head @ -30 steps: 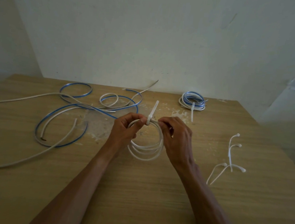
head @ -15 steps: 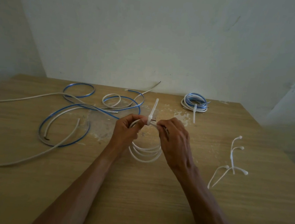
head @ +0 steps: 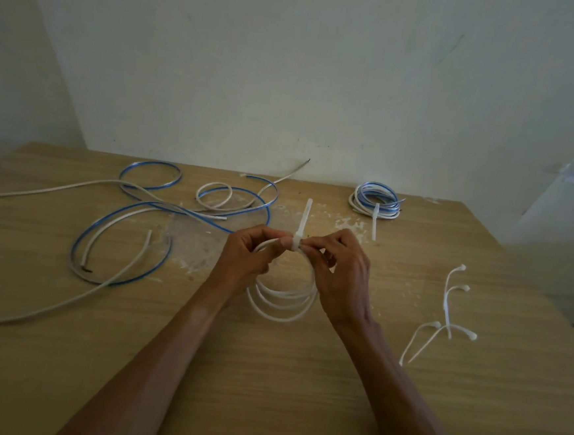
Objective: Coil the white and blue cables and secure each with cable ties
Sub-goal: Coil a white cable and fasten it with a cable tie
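White cable coil [head: 281, 297]: light, springy; left hand [head: 246, 260] and right hand [head: 341, 276] pinch it beside the cable tie [head: 300, 230].

Cable tie [head: 303, 218] tighter on coil [head: 280, 311]

Left hand [head: 246, 257] and right hand [head: 341, 276] pinch the white coil [head: 280, 302] at its top, beside the upright cable tie [head: 303, 223]. Loose ties [head: 444, 319] lie right of the coil on the bench [head: 265, 387].
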The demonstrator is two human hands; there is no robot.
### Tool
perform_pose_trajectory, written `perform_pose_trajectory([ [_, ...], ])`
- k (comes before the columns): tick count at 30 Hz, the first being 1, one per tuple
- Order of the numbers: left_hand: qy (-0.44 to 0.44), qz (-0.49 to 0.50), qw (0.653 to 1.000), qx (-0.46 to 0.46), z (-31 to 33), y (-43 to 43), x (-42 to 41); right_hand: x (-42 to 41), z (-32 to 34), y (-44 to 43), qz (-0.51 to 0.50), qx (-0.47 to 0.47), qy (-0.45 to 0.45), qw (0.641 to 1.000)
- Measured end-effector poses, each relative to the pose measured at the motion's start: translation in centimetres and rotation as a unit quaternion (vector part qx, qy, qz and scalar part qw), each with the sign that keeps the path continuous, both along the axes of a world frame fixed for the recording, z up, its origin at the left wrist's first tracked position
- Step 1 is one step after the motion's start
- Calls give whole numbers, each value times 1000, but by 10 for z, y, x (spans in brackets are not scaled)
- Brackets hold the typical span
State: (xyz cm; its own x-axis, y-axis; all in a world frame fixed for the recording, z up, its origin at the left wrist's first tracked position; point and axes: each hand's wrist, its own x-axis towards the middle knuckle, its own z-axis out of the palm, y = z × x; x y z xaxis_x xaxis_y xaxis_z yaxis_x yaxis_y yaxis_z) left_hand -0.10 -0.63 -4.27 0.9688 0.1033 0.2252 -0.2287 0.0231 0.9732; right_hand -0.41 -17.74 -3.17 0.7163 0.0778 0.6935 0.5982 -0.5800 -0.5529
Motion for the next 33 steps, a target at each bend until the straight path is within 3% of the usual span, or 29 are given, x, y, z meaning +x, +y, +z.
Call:
perform_pose_trajectory([
  [7,-25,-12,999,16,1,-8,-3,-7,9,5,33,153,41,987],
  [11,-51,-28,998,33,3,-14,-8,7,9,3,29,225,210,951],
  [13,-80,-40,994,63,3,-15,-10,14,8,-1,68,231,238,941],
  [21,-101,-59,984,138,2,-11,-5,7,16,0,32,63,56,996],
  [28,-111,85,976,169,0,-2,2,-17,4,19,-44,-143,-111,983],
  [30,-113,102,974,166,2,2,1,-20,3,23,-44,-147,-120,981],
  [33,-142,55,974,166,4,-4,-3,-2,16,15,-40,-21,-62,997],
])
